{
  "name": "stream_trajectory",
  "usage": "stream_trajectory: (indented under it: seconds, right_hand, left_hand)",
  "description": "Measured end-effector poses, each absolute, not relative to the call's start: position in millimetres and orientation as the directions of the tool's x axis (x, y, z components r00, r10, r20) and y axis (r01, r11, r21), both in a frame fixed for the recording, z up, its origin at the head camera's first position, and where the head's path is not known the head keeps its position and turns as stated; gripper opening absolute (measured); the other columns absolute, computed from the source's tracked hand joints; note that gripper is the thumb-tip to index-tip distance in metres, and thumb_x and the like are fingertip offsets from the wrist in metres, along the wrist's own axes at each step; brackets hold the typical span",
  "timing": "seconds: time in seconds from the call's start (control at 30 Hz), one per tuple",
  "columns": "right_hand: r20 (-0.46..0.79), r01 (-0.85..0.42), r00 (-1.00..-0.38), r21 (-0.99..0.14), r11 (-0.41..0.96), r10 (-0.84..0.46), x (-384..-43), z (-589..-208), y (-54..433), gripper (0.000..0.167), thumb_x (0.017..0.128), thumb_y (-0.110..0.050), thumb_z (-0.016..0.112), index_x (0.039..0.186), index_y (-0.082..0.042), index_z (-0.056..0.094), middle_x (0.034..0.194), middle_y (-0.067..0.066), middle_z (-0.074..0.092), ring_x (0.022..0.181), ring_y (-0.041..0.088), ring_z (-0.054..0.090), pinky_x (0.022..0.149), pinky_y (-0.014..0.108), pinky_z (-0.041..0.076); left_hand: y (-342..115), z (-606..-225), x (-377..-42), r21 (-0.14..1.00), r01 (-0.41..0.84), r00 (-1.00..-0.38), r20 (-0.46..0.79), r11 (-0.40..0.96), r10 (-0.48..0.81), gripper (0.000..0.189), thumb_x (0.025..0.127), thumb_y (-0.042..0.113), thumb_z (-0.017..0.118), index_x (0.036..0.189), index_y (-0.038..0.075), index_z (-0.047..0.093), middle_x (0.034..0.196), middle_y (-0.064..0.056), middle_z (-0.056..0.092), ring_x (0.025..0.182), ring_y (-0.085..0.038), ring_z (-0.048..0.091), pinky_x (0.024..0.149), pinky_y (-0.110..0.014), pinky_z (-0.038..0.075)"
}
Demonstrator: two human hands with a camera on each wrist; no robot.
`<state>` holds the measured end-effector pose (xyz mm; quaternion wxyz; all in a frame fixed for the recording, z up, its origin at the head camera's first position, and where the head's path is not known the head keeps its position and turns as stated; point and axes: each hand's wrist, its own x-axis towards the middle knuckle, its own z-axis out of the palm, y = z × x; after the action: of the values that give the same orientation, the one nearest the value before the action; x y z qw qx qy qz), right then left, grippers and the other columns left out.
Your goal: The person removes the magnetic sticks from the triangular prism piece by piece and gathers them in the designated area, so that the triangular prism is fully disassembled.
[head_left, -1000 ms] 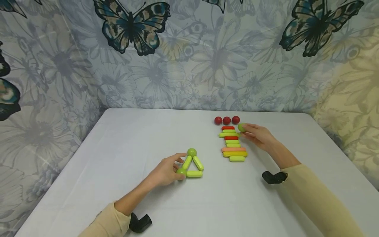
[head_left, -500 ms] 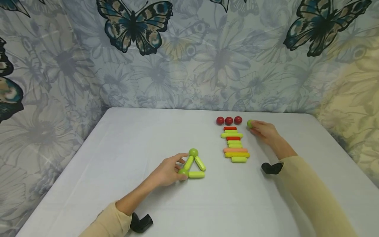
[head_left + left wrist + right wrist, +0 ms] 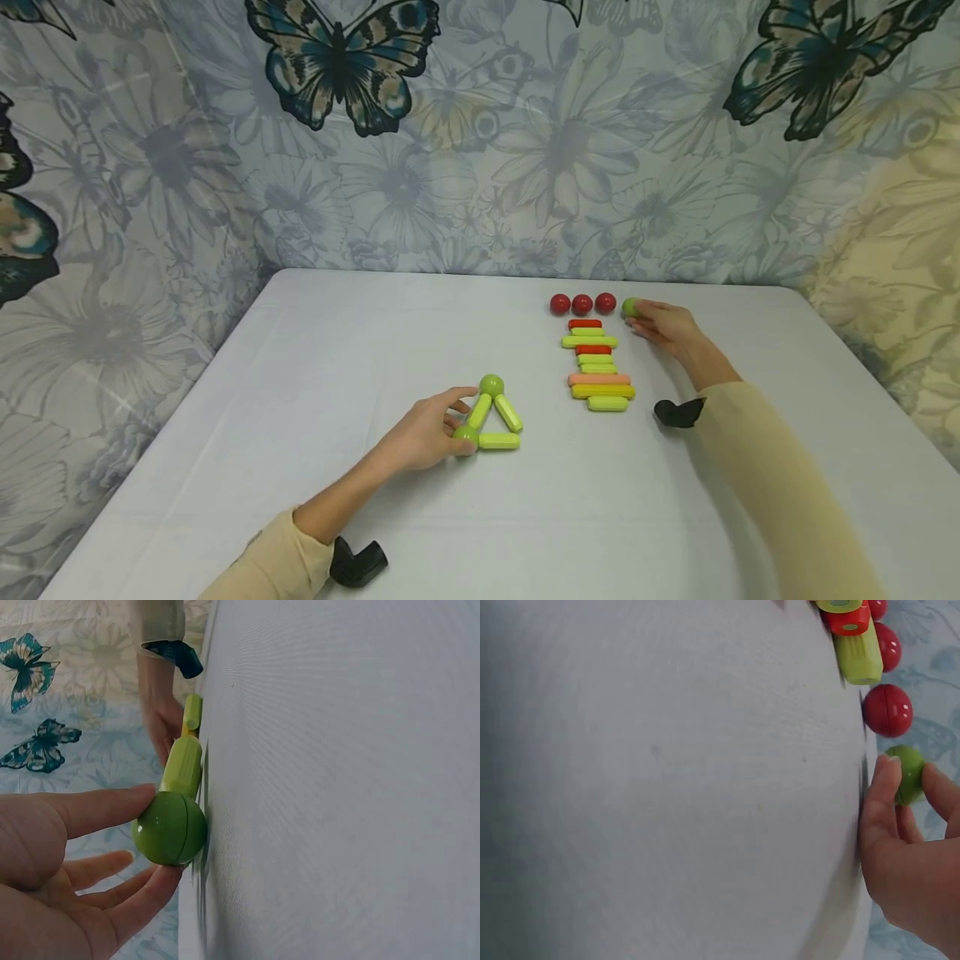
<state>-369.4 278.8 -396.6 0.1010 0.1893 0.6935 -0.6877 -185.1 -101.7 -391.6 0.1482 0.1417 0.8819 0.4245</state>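
Observation:
On the table's middle, three light green rods (image 3: 498,442) and two green balls form a triangle outline, with no ball at its right front corner. My left hand (image 3: 422,435) pinches the near-left green ball (image 3: 169,829) between thumb and fingers. A second green ball (image 3: 491,385) tops the triangle, close to my left index fingertip. At the far right, my right hand (image 3: 670,328) pinches another green ball (image 3: 909,774). It is level with the right end of a row of three red balls (image 3: 582,304), a small gap from the nearest.
In front of the red balls lies a column of several rods, including a red rod (image 3: 593,350), an orange rod (image 3: 599,380) and a yellow rod (image 3: 603,391). A patterned cloth with butterflies (image 3: 341,62) stands behind the white table (image 3: 300,350).
My right hand has carried its green ball from beside the rods back and right, then slightly left toward the row of red balls. The left hand keeps its hold on the triangle's corner ball.

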Motion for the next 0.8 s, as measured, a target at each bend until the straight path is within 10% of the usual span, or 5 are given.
stream_trajectory:
  seconds: [0.3, 0.8]
  right_hand:
    - [-0.377, 0.377, -0.913, -0.926, -0.035, 0.153, -376, -404, 273, 0.063, 0.098, -0.021, 0.052, 0.150, -0.002, 0.023, 0.135, 0.013, 0.040, 0.076, 0.000, 0.061, 0.082, 0.016, 0.048]
    - [-0.361, 0.364, -0.917, -0.931, -0.010, 0.169, -376, -403, 275, 0.059, 0.101, -0.029, 0.046, 0.151, -0.008, 0.025, 0.119, 0.007, 0.046, 0.073, 0.003, 0.063, 0.075, 0.017, 0.051]
  left_hand:
    - [-102, -391, -184, 0.785, 0.136, -0.915, -0.134, 0.604, 0.381, 0.072, 0.081, 0.007, 0.076, 0.143, 0.008, 0.040, 0.127, -0.015, 0.053, 0.109, -0.030, 0.058, 0.085, -0.038, 0.051]
    - [-103, -391, -185, 0.787, 0.133, -0.910, -0.145, 0.602, 0.389, 0.071, 0.082, 0.008, 0.075, 0.144, 0.009, 0.040, 0.127, -0.016, 0.053, 0.107, -0.030, 0.059, 0.084, -0.037, 0.051]
